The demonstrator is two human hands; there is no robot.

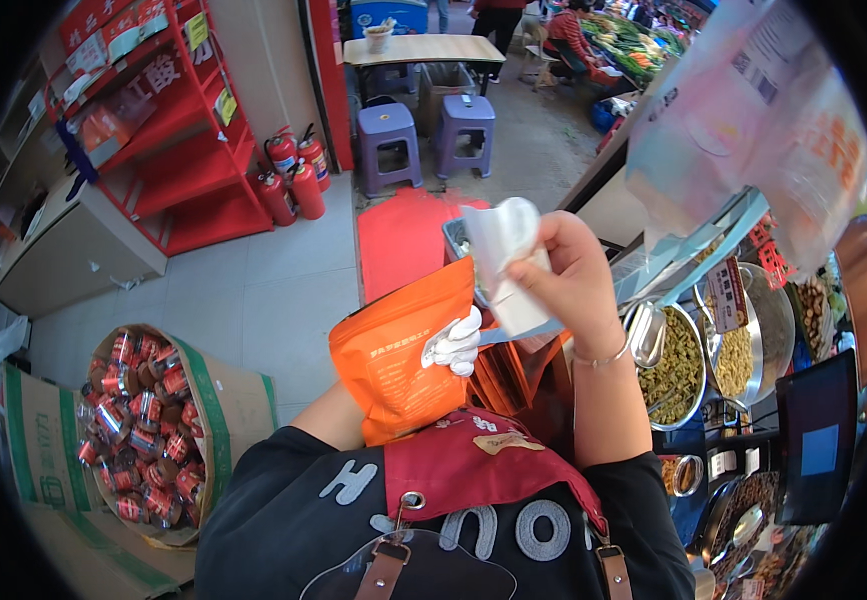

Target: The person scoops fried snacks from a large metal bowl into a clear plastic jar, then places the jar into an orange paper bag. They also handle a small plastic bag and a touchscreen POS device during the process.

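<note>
My left hand (454, 343), in a white glove, grips the right edge of an orange stand-up pouch (392, 360) that bears printed writing. The pouch leans in front of my chest, above my dark red apron (493, 469). My bare right hand (576, 274) pinches a curled white strip (505, 277), either paper or backed labels; motion blur hides which. That strip hangs just beyond the pouch's upper right corner. Several more orange pouches (505, 379) stand side by side below my hands. Partly hidden behind the strip is a grey-blue bin (454, 240).
On the left, a cardboard box (238, 420) holds many red-labelled jars (145, 420). Red shelving (193, 176) and fire extinguishers (306, 191) stand beyond. Two purple stools (388, 142) flank the doorway table (422, 51). Food bowls (670, 367), a monitor (816, 442) and hanging plastic bags (718, 127) crowd the right.
</note>
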